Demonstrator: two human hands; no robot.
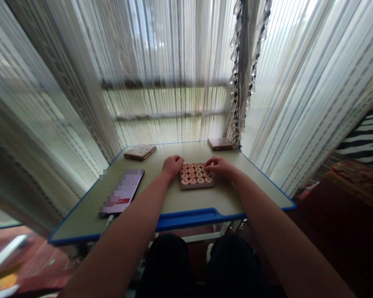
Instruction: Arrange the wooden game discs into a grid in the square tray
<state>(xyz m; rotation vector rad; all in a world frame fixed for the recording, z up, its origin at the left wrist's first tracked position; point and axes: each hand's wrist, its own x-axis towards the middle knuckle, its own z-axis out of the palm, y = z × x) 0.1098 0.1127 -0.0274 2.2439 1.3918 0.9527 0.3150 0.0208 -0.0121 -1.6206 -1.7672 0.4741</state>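
Observation:
A shallow open box (197, 187) lies on the table, filled with rows of round wooden Chinese chess pieces (192, 175) that carry red and dark characters. At its upper left corner, my left hand (173, 164) is closed with curled fingers against the box's side. My right hand (220, 166) reaches over from the right, thumb and fingers drawn together on a piece near the upper right corner. Those fingers partly cover the pieces beneath them.
The pale table (180, 205) has a blue edge. On its left lies a tablet-like device (126, 192) with a white cable (108, 223). Flat boxes stand at the back left (140, 152) and back right (220, 143). Sheer curtains (174, 62) hang behind the table.

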